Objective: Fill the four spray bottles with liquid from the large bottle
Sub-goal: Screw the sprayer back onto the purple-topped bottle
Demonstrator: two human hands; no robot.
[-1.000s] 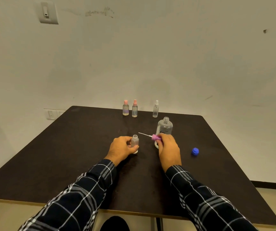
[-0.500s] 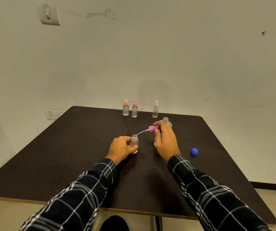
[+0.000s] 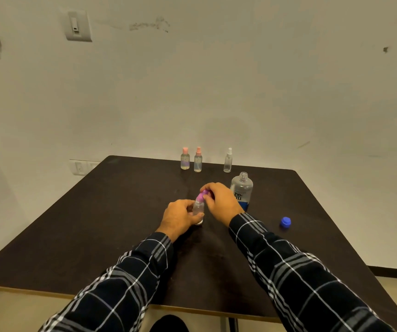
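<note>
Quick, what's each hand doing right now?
Left hand: grips the small spray bottle.
Right hand: pinches the purple spray cap on its neck.

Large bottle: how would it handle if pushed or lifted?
The large bottle looks like clear plastic, so probably light, slightly squeezable. Its neck is open, the blue cap lying apart on the table, so tipping would likely spill. Round body: probably rolls if toppled.
</note>
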